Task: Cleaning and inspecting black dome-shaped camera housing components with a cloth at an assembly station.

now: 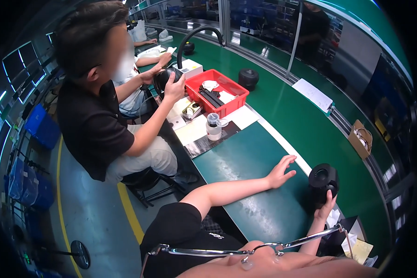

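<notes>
A black round part (pixel 323 177) is held at the right end of a dark green mat (pixel 245 160), its circular face turned up toward the camera; whether it is raised clear of the surface cannot be told. Its lower side is gripped by the right hand (pixel 326 206), the thumb seen along the near side and the fingers partly hidden behind. The left hand (pixel 279 175) is opened out, thumb set away from the fingers, over the far part of the mat beside a white strip (pixel 285 147); contact with the mat cannot be confirmed. At the mat's left end a clear bottle (pixel 213 131) is stood upright on a dark glossy sheet (pixel 204 147). Behind it a red tray (pixel 223 111) is placed, in which black bars (pixel 211 96) and white crumpled pieces are contained. On the green bench top (pixel 282 102) a black round block (pixel 249 78) is seen just beyond the tray; a clipboard (pixel 313 95) and a cardboard box (pixel 360 140) are set along the far rail. At left, another black part (pixel 163 80) is held between both hands of a seated co-worker (pixel 90 125) in a black shirt. Blue bins (pixel 41 126) are noted at far left, past a floor marked with yellow lines (pixel 130 214).
</notes>
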The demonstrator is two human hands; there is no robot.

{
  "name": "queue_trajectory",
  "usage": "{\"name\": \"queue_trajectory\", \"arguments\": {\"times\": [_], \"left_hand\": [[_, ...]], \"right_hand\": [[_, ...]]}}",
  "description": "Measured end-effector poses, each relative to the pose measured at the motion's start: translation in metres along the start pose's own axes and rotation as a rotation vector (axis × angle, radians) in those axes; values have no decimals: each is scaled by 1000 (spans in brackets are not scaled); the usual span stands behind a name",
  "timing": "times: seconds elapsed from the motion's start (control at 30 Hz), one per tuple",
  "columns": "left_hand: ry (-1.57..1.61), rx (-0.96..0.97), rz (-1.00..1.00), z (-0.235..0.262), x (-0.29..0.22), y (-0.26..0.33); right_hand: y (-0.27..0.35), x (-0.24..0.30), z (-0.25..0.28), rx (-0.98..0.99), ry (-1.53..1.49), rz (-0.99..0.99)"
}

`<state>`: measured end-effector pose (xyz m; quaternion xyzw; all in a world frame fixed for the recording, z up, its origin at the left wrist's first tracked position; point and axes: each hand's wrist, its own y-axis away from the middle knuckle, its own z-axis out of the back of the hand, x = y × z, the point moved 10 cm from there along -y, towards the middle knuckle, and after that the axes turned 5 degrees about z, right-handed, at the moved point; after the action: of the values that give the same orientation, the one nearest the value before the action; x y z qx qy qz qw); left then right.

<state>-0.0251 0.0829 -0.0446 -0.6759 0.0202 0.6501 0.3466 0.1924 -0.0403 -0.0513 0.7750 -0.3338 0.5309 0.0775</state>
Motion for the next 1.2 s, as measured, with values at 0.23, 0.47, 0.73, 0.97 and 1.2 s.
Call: {"name": "queue_trajectory", "arguments": {"times": [0.23, 0.47, 0.73, 0.97, 1.2], "left_hand": [[-42, 6, 5, 0, 3, 0], [-26, -3, 14, -2, 3, 1], [-18, 3, 18, -3, 4, 0], [5, 12, 57, -1, 11, 2], [3, 23, 69, -3, 9, 0]], "right_hand": [[7, 37, -43, 139, 910, 348], [18, 50, -61, 142, 1039, 464], [7, 52, -45, 96, 586, 286], [15, 62, -47, 48, 826, 376], [11, 44, -44, 87, 726, 285]]}}
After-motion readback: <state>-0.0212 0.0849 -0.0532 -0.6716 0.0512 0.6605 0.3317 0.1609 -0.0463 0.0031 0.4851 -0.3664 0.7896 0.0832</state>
